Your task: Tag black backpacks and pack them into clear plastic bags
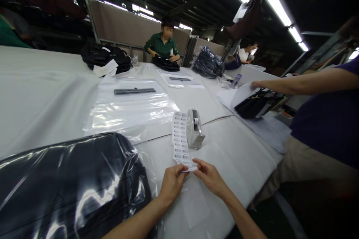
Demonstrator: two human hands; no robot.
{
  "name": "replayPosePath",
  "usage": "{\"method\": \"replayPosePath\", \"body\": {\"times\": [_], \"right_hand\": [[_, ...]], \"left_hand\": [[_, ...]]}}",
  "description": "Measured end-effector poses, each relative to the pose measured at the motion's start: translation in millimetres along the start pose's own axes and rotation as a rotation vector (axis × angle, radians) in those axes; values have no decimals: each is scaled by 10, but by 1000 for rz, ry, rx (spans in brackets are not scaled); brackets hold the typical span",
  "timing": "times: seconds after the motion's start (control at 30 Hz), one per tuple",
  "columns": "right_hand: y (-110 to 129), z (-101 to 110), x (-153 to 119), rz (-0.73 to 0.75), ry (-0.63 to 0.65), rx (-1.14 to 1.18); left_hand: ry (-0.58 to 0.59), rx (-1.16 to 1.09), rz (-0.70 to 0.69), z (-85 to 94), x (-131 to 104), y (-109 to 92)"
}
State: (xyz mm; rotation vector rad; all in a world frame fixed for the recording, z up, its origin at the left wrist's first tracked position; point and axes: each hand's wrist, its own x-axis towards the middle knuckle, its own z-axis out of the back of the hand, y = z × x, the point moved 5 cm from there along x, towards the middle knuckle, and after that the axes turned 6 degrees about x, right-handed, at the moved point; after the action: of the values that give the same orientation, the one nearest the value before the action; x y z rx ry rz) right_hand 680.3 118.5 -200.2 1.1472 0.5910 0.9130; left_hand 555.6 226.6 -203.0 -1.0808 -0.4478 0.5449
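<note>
A long strip of barcode labels [181, 138] lies on the white table, its near end lifted and bent between my two hands. My left hand [173, 182] pinches that end between thumb and forefinger. On the other side, the thumb and forefinger of my right hand [209, 176] close on the same end at its right corner. Whether a single label has come loose there is too small to tell. Just beyond my hands, a grey tape dispenser [195, 130] stands against the strip's right side. Left of my forearm lies a dark bag in clear plastic [70, 183].
Flat clear plastic bags [131, 110] with dark zip strips lie ahead. A black backpack [105, 58] with paper tags sits at the back left, a bagged dark bundle [207, 63] at the back. One co-worker [165, 46] stands opposite; another's arm [303, 82] reaches over a black bag [254, 104] at right.
</note>
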Motion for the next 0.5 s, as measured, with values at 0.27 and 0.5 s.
{"method": "replayPosePath", "body": {"times": [0.27, 0.5], "right_hand": [[182, 27, -47, 188, -21, -114], [219, -19, -106, 356, -172, -184]], "left_hand": [[9, -12, 18, -30, 26, 82], [54, 36, 75, -42, 56, 104]]}}
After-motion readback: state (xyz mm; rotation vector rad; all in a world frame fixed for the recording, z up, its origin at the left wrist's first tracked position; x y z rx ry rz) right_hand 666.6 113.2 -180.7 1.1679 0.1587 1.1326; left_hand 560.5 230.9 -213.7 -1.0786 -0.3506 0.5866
